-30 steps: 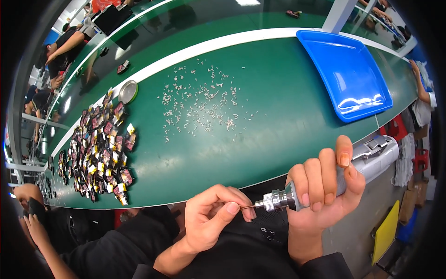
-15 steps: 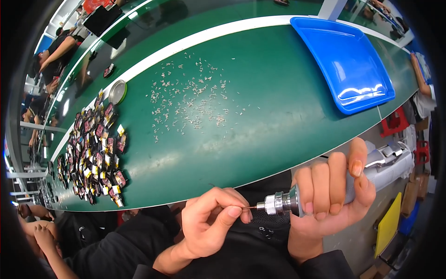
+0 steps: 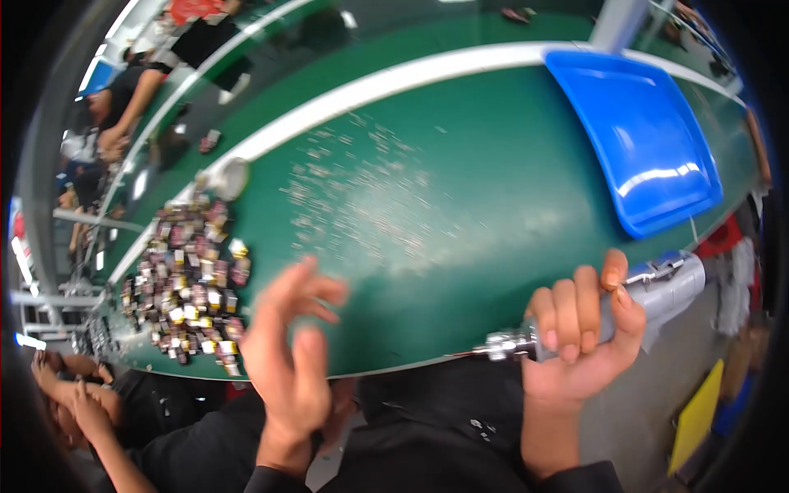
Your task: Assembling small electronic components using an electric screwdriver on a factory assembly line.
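Note:
My right hand (image 3: 579,337) is wrapped round a grey power screwdriver (image 3: 657,296). Its silver chuck and thin bit point left, past the table's near edge. My left hand (image 3: 288,361) is raised over the near edge, fingers apart with nothing visible in them, slightly smeared by motion. Just left of it lies a heap of small dark parts (image 3: 185,287) with white and yellow patches. Beyond both hands, many tiny light-coloured pieces (image 3: 362,193), perhaps screws, are scattered on the green table (image 3: 509,181).
A shallow blue tray (image 3: 657,140) stands at the far right. A small round tin (image 3: 233,178) sits at the heap's far end. Behind runs a white rail (image 3: 394,78). At far left another person (image 3: 127,99) is at work; a person's arms (image 3: 90,403) show at lower left.
My left hand has let go of the screwdriver's bit, moved left toward the heap and spread its fingers. The right hand still grips the screwdriver. The whole view has shifted slightly.

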Motion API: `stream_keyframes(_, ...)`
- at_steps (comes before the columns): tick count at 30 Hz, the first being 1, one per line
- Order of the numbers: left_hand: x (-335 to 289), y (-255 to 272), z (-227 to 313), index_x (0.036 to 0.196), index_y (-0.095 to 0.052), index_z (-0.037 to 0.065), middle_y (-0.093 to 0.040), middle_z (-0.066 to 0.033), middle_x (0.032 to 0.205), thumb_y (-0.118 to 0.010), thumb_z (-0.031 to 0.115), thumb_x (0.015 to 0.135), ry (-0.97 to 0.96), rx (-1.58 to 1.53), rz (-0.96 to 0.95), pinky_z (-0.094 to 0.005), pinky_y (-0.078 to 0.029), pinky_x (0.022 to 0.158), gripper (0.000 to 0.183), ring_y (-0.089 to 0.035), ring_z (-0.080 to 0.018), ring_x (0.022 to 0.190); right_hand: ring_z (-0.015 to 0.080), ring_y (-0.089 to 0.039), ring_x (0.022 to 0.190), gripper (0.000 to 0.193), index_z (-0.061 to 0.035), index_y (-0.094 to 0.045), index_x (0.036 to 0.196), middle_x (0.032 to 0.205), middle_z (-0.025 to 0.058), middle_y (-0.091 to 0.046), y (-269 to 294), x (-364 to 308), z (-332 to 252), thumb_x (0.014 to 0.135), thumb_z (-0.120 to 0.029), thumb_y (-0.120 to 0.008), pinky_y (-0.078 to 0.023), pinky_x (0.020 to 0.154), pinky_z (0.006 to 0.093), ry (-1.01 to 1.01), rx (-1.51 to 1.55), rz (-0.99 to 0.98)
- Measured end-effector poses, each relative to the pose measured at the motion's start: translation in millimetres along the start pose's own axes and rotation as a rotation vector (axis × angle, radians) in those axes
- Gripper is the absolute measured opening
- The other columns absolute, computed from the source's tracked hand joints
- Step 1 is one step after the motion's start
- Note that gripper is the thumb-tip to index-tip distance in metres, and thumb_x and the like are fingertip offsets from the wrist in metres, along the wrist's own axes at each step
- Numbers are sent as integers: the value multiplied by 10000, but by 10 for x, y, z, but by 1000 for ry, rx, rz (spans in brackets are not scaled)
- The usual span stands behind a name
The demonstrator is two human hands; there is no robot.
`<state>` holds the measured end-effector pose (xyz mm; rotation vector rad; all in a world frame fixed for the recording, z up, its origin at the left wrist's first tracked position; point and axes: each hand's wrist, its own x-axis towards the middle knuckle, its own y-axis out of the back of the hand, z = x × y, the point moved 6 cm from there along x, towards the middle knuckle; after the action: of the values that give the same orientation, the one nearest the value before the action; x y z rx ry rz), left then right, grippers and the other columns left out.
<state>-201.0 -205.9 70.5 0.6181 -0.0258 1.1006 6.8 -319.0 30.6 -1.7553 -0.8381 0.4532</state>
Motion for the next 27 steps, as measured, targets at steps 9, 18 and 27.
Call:
stream_keyframes(9,2131,1861,-1877,1152,-575,-32,-656,-249,981,-677,383,788,262,973,45,-403,-490,840,561,-640,-373,952,120,-355,412,262,-17,-501,1096,515,18,-372,381,37,145,902,-184,-447,-363,455,297,-97,-45,58)
stream_keyframes(18,2438,1539,-2435,1008,-572,-36,-608,-260,956,-606,215,760,118,1232,-62,-473,-489,822,355,-602,-409,919,128,-375,395,102,-45,-456,942,505,29,-371,339,23,152,900,-137,-449,-386,461,304,-184,38,16)
stream_keyframes(27,1721,504,-783,1055,-553,-7,-608,-133,910,-648,27,790,-264,615,-231,-313,-481,704,284,-577,-219,729,142,-391,442,151,-54,-521,968,512,27,-392,337,46,167,882,-153,-446,-370,505,317,-232,45,-41)
